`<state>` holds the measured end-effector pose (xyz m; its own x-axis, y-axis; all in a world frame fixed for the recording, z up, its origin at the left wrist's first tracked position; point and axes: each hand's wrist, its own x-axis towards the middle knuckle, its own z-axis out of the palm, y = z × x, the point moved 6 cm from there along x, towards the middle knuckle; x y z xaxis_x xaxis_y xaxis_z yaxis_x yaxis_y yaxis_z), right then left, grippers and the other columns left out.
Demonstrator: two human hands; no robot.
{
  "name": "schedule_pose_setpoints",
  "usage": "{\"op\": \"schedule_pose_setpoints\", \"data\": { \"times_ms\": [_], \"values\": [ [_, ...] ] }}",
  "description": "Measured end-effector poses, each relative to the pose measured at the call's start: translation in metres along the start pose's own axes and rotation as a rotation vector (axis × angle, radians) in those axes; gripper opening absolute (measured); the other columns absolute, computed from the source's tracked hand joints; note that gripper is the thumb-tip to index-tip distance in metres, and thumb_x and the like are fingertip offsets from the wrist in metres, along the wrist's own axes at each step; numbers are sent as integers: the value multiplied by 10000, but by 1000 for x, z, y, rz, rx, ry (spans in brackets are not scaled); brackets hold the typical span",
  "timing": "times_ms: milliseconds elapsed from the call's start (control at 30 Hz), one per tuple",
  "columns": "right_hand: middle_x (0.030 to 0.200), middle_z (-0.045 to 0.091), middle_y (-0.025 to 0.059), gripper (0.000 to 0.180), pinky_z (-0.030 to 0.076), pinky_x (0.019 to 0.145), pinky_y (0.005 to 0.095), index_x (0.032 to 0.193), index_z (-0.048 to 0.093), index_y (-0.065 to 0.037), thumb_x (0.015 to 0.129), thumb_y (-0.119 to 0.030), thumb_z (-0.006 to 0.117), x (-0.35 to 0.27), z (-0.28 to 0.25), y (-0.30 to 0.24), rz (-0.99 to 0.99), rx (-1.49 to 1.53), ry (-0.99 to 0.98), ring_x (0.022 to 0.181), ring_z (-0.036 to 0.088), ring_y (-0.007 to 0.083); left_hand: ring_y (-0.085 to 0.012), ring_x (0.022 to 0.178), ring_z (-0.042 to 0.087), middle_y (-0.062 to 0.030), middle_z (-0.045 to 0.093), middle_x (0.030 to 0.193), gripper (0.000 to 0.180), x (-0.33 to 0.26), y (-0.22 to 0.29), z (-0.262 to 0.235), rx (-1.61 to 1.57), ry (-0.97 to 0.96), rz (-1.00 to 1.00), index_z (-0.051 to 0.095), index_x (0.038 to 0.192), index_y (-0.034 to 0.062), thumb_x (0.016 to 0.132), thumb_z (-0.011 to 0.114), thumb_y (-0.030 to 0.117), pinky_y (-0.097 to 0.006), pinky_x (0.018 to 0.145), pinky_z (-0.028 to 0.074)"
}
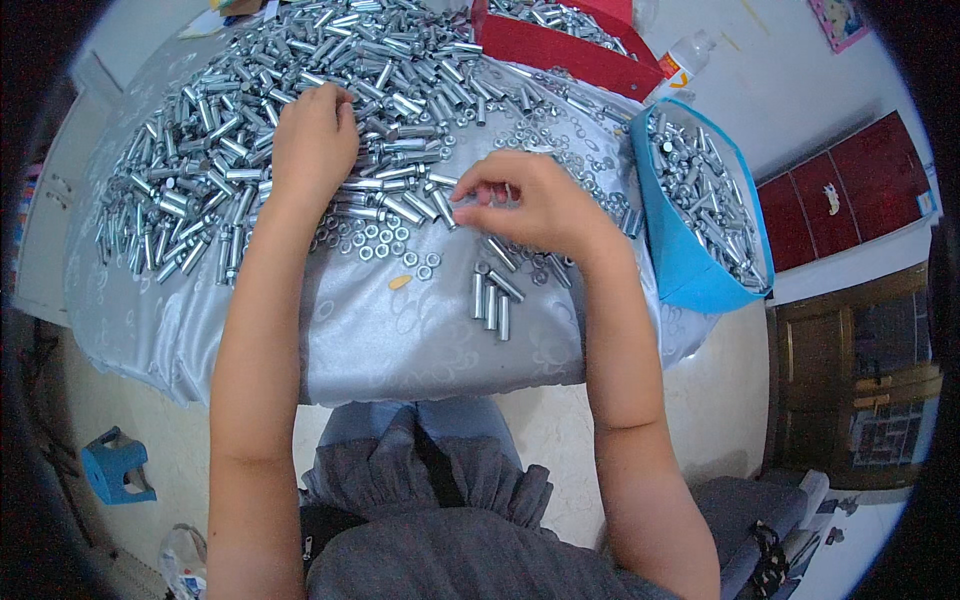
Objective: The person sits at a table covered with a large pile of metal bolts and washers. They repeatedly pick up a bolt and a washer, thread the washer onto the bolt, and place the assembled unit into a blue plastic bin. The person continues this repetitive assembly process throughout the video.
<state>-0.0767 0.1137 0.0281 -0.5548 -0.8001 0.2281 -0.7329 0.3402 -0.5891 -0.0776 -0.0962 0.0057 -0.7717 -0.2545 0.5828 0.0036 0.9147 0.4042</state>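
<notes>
A wide heap of shiny metal bolts and tube-like sleeves (190, 180) covers the far left and middle of the table. My left hand (315, 145) is over this heap, its back toward me; its fingertips are hidden, so what they may hold does not show. To the right, my right hand (540, 205) is at the heap's near edge, fingers curled, thumb and forefinger apart. Their tips are beside a metal sleeve (443, 208). Loose hex nuts (385, 240) lie between my forearms. Several sleeves (490, 303) form a small group nearer me.
A blue fabric bin (690, 275) full of bolts stands at the table's right edge. Behind it are a red box (570, 55) of metal parts and a plastic bottle (688, 62). Washers (570, 140) are scattered near the bin. A blue stool (118, 465) stands on the floor at left.
</notes>
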Motion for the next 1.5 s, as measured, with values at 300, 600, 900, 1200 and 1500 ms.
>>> {"op": "schedule_pose_setpoints", "data": {
  "times_ms": [300,600,900,1200,1500],
  "values": [
    [860,556,105,227,434,756,350,906,619,-77,712,-195,633,6,24,-16,-68,-212,15,855,528,265,-349,861,549,-199,589,888,306,4,-28,12,317,-173,-75,576,940,-1,806,399,209,-429,788,416],
    [808,529,95,175,426,728,343,882,588,-73,728,-156,596,4,23,-7,-80,-174,38,819,520,252,-328,1003,472,-188,543,1037,394,4,-35,12,189,-86,-268,537,1016,-7,764,402,265,-426,886,341],
    [705,498,78,165,423,644,311,867,593,-68,716,-131,614,4,23,-2,-93,-95,40,683,512,216,-340,916,511,-147,546,1046,390,30,-57,3,380,-329,84,518,1134,148,897,281,348,-419,853,377],
    [671,482,72,169,413,617,311,865,595,-70,705,-120,616,5,22,-6,-111,-62,45,657,500,210,-297,898,542,-174,580,961,391,53,-98,-17,-148,-597,137,493,1178,159,813,374,81,-378,826,407],
    [667,483,65,168,415,620,311,867,595,-74,708,-124,615,4,22,-4,-87,-96,24,661,500,212,-316,878,547,-157,572,914,419,44,-61,-15,596,-561,293,490,1176,265,791,524,101,-384,780,436]
  ]
}}
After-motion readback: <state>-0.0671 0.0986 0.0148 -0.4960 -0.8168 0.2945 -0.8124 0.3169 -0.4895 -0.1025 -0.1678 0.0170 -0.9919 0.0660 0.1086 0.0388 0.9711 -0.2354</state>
